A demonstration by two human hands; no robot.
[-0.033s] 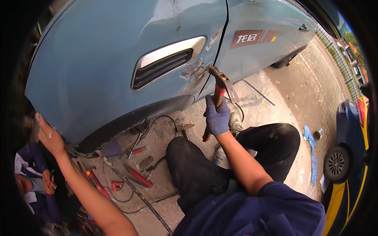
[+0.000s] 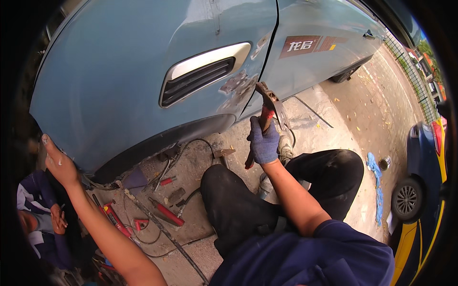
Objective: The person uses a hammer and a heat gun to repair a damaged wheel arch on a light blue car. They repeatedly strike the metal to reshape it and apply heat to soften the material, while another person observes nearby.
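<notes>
Gripping a hammer [image 2: 261, 121] in your gloved right hand [image 2: 264, 143], you hold it with its long axis running from 7 up to 1 o'clock, head touching the scuffed patch [image 2: 238, 86] on the blue panel [image 2: 119, 81]. At 9 o'clock, your bare left hand [image 2: 59, 162] rests open against the panel's edge, well apart.

The left hand [image 2: 58, 162] is bare, raised on an outstretched arm with the fingers loosely open. The gloved right hand [image 2: 264, 141] is closed in a fist, forearm bent upward.
</notes>
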